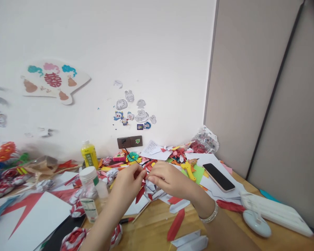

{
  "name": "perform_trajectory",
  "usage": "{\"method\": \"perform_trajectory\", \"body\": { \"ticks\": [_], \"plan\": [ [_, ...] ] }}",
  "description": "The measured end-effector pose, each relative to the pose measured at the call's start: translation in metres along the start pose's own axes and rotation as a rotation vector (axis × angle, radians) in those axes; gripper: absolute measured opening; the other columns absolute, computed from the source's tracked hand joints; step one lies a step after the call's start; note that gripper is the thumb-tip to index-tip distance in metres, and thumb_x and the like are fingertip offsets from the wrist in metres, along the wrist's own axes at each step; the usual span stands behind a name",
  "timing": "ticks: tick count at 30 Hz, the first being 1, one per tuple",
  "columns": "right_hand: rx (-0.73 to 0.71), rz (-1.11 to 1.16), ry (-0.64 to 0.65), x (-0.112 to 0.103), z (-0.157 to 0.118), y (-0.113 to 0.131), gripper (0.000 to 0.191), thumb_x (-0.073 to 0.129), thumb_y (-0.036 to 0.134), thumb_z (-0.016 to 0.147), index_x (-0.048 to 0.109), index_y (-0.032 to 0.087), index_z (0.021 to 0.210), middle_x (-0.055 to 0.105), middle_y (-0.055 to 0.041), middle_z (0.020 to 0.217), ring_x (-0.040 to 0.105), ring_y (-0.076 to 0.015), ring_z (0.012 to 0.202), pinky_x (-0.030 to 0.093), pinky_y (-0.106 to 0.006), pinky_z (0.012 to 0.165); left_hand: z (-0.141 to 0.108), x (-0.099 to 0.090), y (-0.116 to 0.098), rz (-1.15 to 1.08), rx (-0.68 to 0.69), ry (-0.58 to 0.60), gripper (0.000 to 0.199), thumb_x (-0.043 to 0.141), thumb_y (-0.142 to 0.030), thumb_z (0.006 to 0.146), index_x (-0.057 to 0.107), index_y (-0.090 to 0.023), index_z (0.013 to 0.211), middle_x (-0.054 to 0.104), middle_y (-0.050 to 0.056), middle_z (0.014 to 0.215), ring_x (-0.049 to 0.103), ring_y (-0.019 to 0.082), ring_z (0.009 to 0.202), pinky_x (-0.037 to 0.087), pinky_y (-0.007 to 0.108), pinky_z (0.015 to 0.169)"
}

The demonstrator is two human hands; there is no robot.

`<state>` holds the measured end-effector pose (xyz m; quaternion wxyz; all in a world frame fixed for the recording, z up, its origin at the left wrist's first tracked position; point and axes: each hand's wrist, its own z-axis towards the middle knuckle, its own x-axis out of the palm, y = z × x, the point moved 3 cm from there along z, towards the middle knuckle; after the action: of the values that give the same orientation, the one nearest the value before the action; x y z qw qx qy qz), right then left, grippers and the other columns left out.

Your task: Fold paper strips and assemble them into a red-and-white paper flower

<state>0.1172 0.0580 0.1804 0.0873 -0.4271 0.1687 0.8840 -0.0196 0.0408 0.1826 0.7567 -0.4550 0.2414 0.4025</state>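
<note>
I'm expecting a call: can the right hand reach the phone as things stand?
Probably yes: the phone lies uncovered to the right of the right hand, with a yellow tool between them that it could likely pass over.

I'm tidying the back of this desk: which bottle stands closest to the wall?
The yellow bottle. It stands farther back, close to the wall, while the clear bottle with the wide white lid is nearer the camera.

Left hand (132, 177) and right hand (170, 178) hover close together above folded paper pieces (140, 195).
</note>
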Motion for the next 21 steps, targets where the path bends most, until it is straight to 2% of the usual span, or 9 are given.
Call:
{"method": "perform_trajectory", "body": {
  "ticks": [9,16,21],
  "plan": [
    [-0.085,-0.134,-0.062,0.0020,-0.0014,0.0087,0.029,0.035,0.021,0.092,0.053,0.015,0.070,0.053,-0.0027,0.070,0.044,-0.0140,0.071,0.036,-0.027,0.072,0.0009,0.0018,0.0051,-0.020,-0.023,-0.014,0.023,0.042,-0.035,0.076,0.050,-0.020,0.061,0.060,0.001,0.058,0.055,0.017,0.056,0.037,0.025,0.054],
    [-0.007,-0.130,-0.009,0.0051,0.0001,0.0016,0.027,0.037,0.023,0.092,0.056,0.015,0.075,0.057,-0.0015,0.072,0.047,-0.0135,0.075,0.036,-0.025,0.071,0.0013,0.0045,0.0045,0.035,0.010,0.015,0.021,0.040,-0.031,0.077,0.048,-0.020,0.060,0.059,0.001,0.059,0.053,0.017,0.057,0.035,0.026,0.055],
    [-0.018,-0.214,0.002,0.0103,0.0007,0.0022,0.029,0.037,0.026,0.092,0.059,0.016,0.076,0.057,-0.0025,0.073,0.046,-0.0139,0.073,0.036,-0.026,0.069,0.0022,0.0046,0.0030,0.050,0.006,0.034,0.021,0.040,-0.030,0.077,0.047,-0.020,0.059,0.059,0.002,0.059,0.053,0.017,0.057,0.035,0.026,0.056]
  ]
}}
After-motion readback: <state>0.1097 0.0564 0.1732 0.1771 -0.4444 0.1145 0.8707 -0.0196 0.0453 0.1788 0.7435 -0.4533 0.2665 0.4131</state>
